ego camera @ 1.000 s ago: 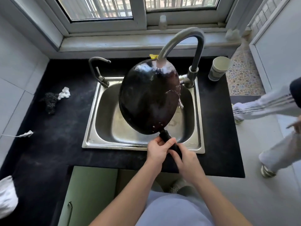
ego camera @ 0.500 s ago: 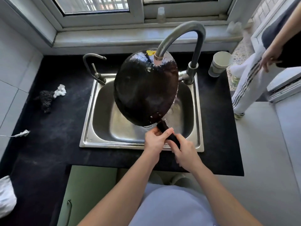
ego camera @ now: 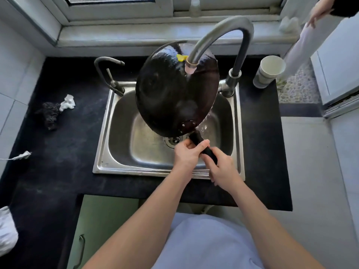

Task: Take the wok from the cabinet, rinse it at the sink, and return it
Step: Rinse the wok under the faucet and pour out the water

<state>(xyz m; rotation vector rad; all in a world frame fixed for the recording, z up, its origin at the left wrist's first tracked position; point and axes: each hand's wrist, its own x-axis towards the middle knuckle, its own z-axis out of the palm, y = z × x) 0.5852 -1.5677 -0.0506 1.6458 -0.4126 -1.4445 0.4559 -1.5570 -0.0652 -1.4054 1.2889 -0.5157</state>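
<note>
Both hands are gripping the wok's (ego camera: 174, 90) black handle (ego camera: 202, 146) — left hand (ego camera: 186, 154) ahead, right hand (ego camera: 221, 169) behind — tilting it under the running tap (ego camera: 219, 33) over the sink (ego camera: 108, 133).

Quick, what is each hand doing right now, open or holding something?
Left hand: closed around the wok handle, nearer the pan.
Right hand: closed around the same handle, at its outer end.

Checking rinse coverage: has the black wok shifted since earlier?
Yes. The round black wok moved toward the window: the curved steel faucet nozzle, then at its far rim, now hangs inside it.
</note>
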